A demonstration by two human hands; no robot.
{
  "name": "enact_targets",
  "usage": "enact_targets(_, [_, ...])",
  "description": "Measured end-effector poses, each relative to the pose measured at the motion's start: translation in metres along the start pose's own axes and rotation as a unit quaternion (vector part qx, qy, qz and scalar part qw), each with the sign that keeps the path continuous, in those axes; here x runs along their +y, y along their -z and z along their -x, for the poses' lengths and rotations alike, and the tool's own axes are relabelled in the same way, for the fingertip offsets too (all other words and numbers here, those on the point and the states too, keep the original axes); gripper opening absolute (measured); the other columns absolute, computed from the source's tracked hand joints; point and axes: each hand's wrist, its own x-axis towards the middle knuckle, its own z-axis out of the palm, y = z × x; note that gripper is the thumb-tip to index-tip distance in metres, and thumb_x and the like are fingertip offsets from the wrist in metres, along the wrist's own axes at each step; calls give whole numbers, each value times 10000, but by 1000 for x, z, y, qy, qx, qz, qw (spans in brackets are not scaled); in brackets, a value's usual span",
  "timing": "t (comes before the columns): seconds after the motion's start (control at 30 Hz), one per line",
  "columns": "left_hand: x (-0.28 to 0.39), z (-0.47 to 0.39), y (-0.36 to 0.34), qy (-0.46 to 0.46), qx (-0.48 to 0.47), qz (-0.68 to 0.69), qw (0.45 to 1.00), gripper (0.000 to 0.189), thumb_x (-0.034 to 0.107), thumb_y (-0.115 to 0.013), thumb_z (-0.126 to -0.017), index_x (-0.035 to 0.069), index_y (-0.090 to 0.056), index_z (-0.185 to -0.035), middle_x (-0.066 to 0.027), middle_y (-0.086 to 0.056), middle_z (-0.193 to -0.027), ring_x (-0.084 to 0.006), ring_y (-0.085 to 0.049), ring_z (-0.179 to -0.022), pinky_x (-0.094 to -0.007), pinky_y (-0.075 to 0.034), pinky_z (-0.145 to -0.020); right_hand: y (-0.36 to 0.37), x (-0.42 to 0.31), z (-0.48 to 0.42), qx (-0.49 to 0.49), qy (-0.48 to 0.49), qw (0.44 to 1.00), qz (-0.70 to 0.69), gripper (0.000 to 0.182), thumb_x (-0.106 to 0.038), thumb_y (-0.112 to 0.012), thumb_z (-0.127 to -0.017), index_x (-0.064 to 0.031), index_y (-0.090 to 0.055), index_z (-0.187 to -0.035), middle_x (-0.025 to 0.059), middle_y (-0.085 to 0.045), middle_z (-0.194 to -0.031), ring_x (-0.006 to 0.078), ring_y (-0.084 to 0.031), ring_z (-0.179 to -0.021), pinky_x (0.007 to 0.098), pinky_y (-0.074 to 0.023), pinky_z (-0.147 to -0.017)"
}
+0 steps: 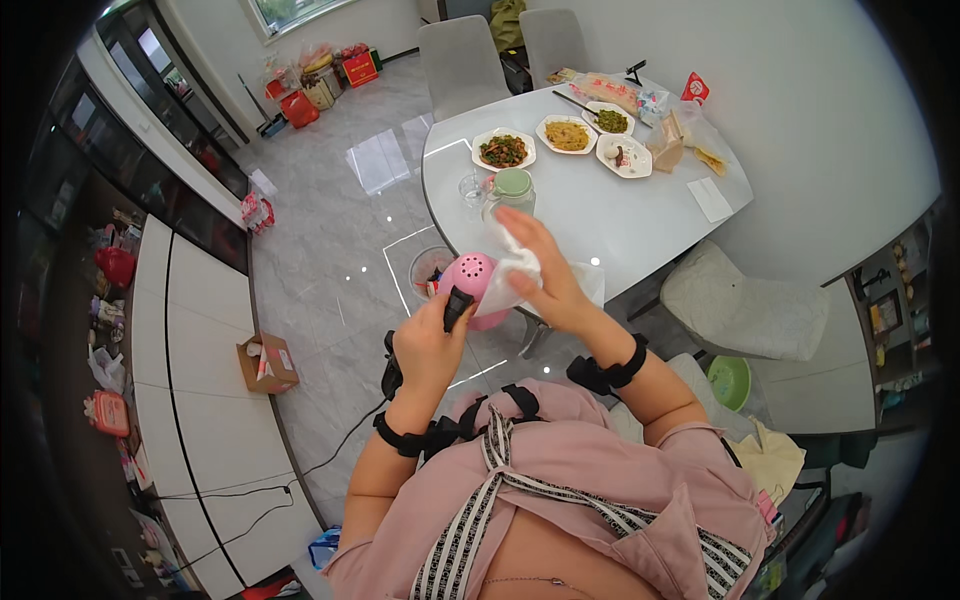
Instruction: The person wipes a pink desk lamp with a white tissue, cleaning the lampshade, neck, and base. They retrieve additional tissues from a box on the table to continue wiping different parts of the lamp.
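My left hand [427, 345] grips a pink plastic appliance [472, 271], which looks like a hair dryer, with a ring of dark holes on its rounded end. A black part [457, 306] shows under my left thumb. In my right hand [551, 281] is a crumpled white tissue or cloth [504, 283], its lower end lying against the pink surface. Both hands are just off the near edge of a white table [637, 240]. Right beyond my right fingers stands a glass jar with a green lid [513, 183]. My hands partly hide the appliance.
A glass cup [472, 190] and plates of food [504, 150] occupy the table. Below its edge is a waste bin [429, 274]. A black cord [337, 457] runs toward the white cabinet [202, 360]. A cardboard box [268, 364] sits left, a chair [742, 300] right.
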Motion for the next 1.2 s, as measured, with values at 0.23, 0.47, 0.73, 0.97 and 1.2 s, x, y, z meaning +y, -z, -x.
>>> enact_targets(0.23, [-3,4,-10,-59,1,41,997,206,132,-744,-706,40,-621,-844,-116,-564,-640,-297,-565,-540,-360,-423,-480,-48,-2,-10,30,3,998,59,247,-259,-597,-869,-42,-608,-986,139,-585,-995,289,-584,-848,371,-465,-715])
enact_targets(0.47, [1,-2,7,104,21,108,988,296,194,-733,-793,-21,-616,-959,-145,-633,-765,-248,-617,-655,-328,-473,-612,-20,21,-23,84,-229,956,-160,330,-310,-489,-957,-7,-620,-966,105,-640,-869,225,-586,-789,349,-453,-735])
enact_targets(0.73, [-13,-18,17,252,54,278,925,284,210,-700,-853,-37,-594,-945,3,-579,-704,-55,-484,-619,-214,-397,-566,-20,-27,-10,45,44,982,176,585,-429,-483,-908,-106,-424,-1393,230,-283,-1437,422,-250,-1343,563,-128,-1102])
enact_targets(0.97, [8,-19,18,151,30,229,961,232,162,-662,-866,-39,-592,-959,-20,-568,-707,-67,-475,-629,-228,-380,-558,-49,4,-19,70,-36,969,235,532,-382,-496,-921,-130,-425,-1384,246,-319,-1391,418,-306,-1283,549,-210,-1068])
enact_targets(1.2, [-3,-9,18,-70,36,147,986,259,115,-739,-759,-4,-599,-943,-106,-618,-685,-256,-591,-540,-304,-441,-507,-33,26,-56,33,-352,906,-234,436,-397,-437,-958,0,-617,-968,82,-644,-787,180,-604,-710,325,-476,-682])
